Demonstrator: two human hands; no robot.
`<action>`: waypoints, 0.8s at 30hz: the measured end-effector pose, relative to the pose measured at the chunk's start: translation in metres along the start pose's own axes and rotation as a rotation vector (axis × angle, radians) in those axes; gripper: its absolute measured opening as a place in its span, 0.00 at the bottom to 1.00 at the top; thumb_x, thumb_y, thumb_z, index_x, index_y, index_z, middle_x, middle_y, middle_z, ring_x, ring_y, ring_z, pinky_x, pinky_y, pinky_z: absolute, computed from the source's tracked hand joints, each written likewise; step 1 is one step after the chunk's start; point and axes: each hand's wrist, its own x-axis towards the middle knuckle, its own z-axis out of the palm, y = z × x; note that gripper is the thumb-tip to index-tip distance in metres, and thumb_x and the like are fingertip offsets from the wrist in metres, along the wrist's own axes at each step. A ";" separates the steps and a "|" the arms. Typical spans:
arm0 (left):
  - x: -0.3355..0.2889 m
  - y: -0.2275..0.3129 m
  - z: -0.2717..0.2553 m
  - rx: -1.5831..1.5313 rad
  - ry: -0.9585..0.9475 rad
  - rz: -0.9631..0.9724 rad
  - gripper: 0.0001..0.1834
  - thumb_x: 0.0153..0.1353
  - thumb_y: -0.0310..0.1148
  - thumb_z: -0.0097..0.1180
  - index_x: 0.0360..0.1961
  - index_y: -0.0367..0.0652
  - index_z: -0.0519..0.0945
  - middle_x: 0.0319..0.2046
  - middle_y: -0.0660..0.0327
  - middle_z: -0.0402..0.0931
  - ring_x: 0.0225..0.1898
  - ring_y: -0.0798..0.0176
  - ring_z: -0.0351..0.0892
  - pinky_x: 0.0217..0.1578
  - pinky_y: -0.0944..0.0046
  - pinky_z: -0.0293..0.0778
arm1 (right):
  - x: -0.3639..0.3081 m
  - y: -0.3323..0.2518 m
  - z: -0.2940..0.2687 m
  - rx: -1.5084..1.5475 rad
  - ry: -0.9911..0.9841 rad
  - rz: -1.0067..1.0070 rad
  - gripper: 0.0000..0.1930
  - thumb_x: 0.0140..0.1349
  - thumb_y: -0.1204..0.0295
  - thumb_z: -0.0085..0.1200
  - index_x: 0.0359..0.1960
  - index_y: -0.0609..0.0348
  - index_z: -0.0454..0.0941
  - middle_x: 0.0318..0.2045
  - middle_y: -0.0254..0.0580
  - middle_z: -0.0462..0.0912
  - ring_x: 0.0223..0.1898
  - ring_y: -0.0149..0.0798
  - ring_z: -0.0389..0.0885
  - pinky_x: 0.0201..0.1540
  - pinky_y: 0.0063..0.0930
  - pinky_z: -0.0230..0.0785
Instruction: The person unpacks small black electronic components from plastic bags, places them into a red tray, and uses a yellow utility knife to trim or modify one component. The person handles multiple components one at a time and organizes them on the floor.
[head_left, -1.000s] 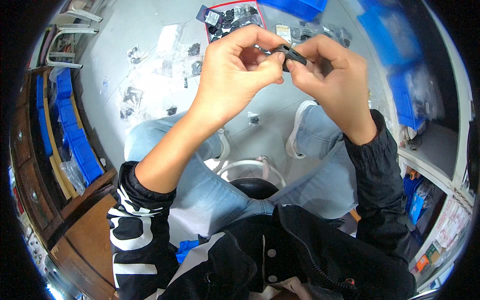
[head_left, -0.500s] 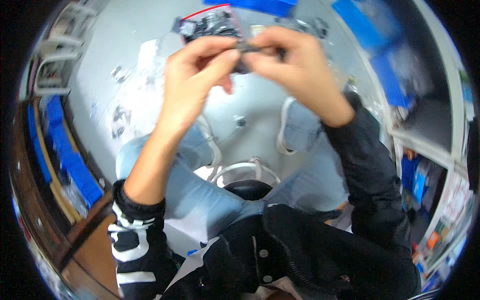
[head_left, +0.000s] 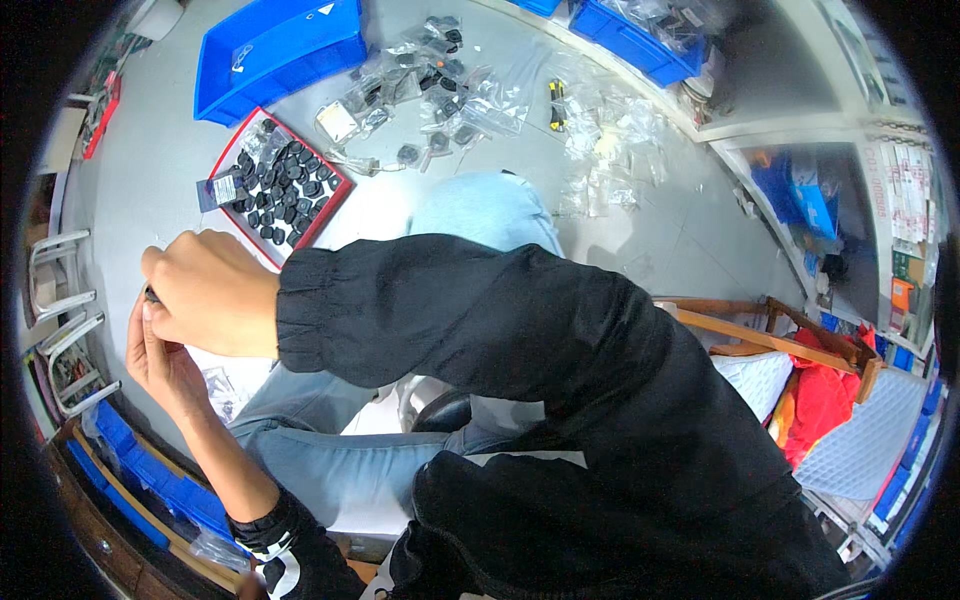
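We are bringing both hands together at the far left, beyond the crossing right sleeve [head_left: 470, 300]. Our right hand [head_left: 214, 290] is curling over the top, back upward, and our left hand [head_left: 166, 370] is reaching up from below; the fingertips of both are pinching a small black piece [head_left: 151, 295], whose rim alone is showing between them, the rest being hidden.

Just beyond the hands, a red-edged box [head_left: 343, 183] is holding many black rounded pieces [head_left: 290, 192], heaped loosely, with a clear bag [head_left: 267, 140] lying among them towards the far corner. A dark card [head_left: 217, 192] with a white label is overlapping the box's left edge.

Behind that, a large blue bin [head_left: 285, 60] is showing most of its floor. At the upper right, another blue bin [head_left: 640, 45] is holding clear plastic packets [head_left: 668, 14]. Between them, clear bags [head_left: 440, 90], some containing dark pieces, are lying spread on the floor. At the lower left, we are seeing a row of blue trays [head_left: 175, 492], crumpled clear plastic [head_left: 215, 548] resting by the nearest.
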 end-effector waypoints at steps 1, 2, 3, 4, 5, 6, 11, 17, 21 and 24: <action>0.002 0.001 0.000 -0.036 -0.013 -0.015 0.15 0.63 0.30 0.45 0.46 0.30 0.71 0.38 0.55 0.76 0.39 0.69 0.75 0.41 0.69 0.73 | 0.000 0.000 0.002 -0.027 0.070 -0.040 0.12 0.47 0.70 0.53 0.24 0.70 0.73 0.17 0.56 0.76 0.21 0.52 0.78 0.24 0.39 0.70; 0.004 0.002 0.002 -0.070 -0.025 -0.031 0.15 0.63 0.31 0.45 0.46 0.30 0.71 0.37 0.56 0.76 0.39 0.69 0.75 0.40 0.69 0.73 | 0.003 0.000 0.003 -0.075 0.070 -0.041 0.11 0.47 0.70 0.53 0.24 0.69 0.73 0.17 0.54 0.76 0.21 0.51 0.78 0.24 0.38 0.70; 0.004 0.002 0.004 -0.115 -0.018 -0.049 0.16 0.63 0.31 0.45 0.49 0.33 0.69 0.37 0.57 0.75 0.37 0.70 0.75 0.38 0.71 0.73 | 0.005 0.001 0.004 -0.096 0.099 -0.078 0.11 0.47 0.69 0.53 0.24 0.68 0.73 0.17 0.54 0.76 0.20 0.51 0.78 0.23 0.38 0.70; 0.006 0.003 0.007 -0.156 0.000 -0.058 0.16 0.63 0.31 0.45 0.49 0.34 0.69 0.38 0.57 0.75 0.36 0.69 0.75 0.37 0.71 0.74 | 0.009 0.004 0.001 -0.131 0.118 -0.104 0.12 0.47 0.68 0.54 0.24 0.68 0.73 0.17 0.53 0.76 0.20 0.50 0.78 0.23 0.38 0.70; 0.008 0.003 0.011 -0.218 0.011 -0.073 0.16 0.63 0.32 0.44 0.49 0.34 0.68 0.38 0.56 0.74 0.35 0.69 0.76 0.35 0.71 0.74 | 0.014 0.007 -0.005 -0.176 0.115 -0.136 0.12 0.47 0.68 0.54 0.24 0.67 0.73 0.17 0.53 0.76 0.20 0.50 0.78 0.23 0.38 0.70; 0.009 0.002 0.014 -0.281 0.024 -0.090 0.16 0.63 0.32 0.44 0.49 0.35 0.68 0.38 0.56 0.74 0.34 0.68 0.76 0.34 0.71 0.75 | 0.024 0.012 -0.013 -0.265 0.259 -0.260 0.13 0.46 0.65 0.56 0.24 0.66 0.72 0.17 0.51 0.76 0.20 0.50 0.78 0.23 0.39 0.70; 0.004 -0.004 0.020 -0.443 0.058 -0.368 0.13 0.64 0.33 0.42 0.46 0.36 0.69 0.40 0.51 0.73 0.32 0.66 0.77 0.31 0.69 0.78 | 0.039 0.172 -0.193 -0.558 0.610 -0.345 0.09 0.54 0.70 0.46 0.29 0.60 0.77 0.21 0.48 0.77 0.23 0.48 0.76 0.27 0.42 0.68; -0.002 -0.021 0.032 -0.409 0.051 -0.555 0.17 0.65 0.33 0.41 0.52 0.38 0.64 0.38 0.52 0.73 0.29 0.68 0.77 0.27 0.71 0.78 | -0.179 0.449 -0.313 -0.874 0.182 1.036 0.20 0.53 0.54 0.44 0.35 0.54 0.79 0.35 0.51 0.79 0.40 0.55 0.76 0.45 0.42 0.67; 0.001 -0.037 0.049 -0.237 0.069 -0.654 0.21 0.64 0.34 0.42 0.57 0.38 0.60 0.34 0.53 0.73 0.26 0.69 0.77 0.23 0.70 0.79 | -0.221 0.497 -0.307 -0.883 0.302 1.298 0.18 0.54 0.59 0.43 0.40 0.53 0.77 0.39 0.50 0.78 0.43 0.48 0.76 0.44 0.38 0.69; 0.007 -0.051 0.060 -0.174 0.115 -0.736 0.20 0.63 0.33 0.44 0.54 0.38 0.61 0.34 0.51 0.73 0.23 0.66 0.77 0.23 0.68 0.80 | -0.198 0.493 -0.313 -0.905 0.396 1.361 0.20 0.52 0.55 0.49 0.38 0.58 0.76 0.37 0.52 0.78 0.41 0.52 0.76 0.44 0.40 0.68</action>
